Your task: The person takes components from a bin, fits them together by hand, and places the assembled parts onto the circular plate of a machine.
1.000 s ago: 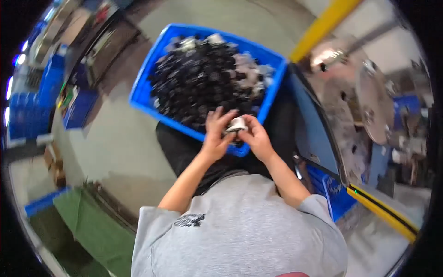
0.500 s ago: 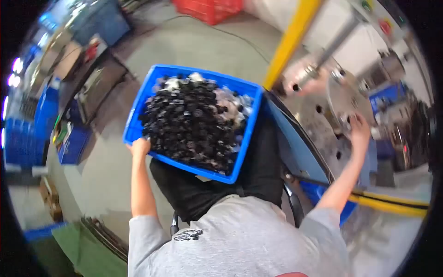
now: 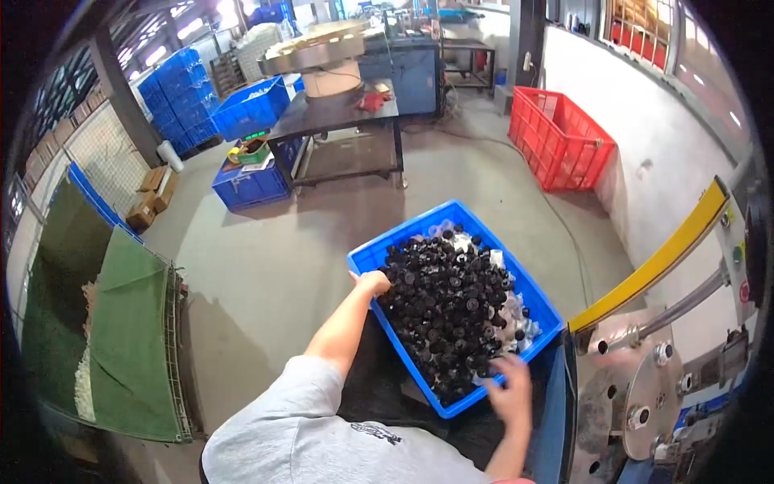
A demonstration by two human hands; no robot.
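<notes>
A blue plastic bin [image 3: 409, 355] rests tilted on my lap, heaped with small round black plastic parts [image 3: 443, 298]. Clear and whitish pieces [image 3: 516, 319] lie along its right side. My left hand [image 3: 372, 282] is closed over the bin's left rim, thumb on the outside. Over the near right rim hovers my right hand [image 3: 511, 391], fingers apart and slightly blurred, with nothing visible in it. To its right stands a machine with a round metal disc [image 3: 655, 387] carrying several ring-shaped fixtures.
A yellow bar [image 3: 653, 262] slants above the machine. A red crate [image 3: 556, 141] stands by the white wall. Ahead is a metal table [image 3: 339, 117] bearing a round bowl-like device [image 3: 318, 56]. A green cloth-covered container [image 3: 133, 323] sits at left; a cable [image 3: 556, 214] crosses the floor.
My right hand has left the machine's disc and come to the bin's near right rim. My left hand still holds the bin. The view has swung left and up.
</notes>
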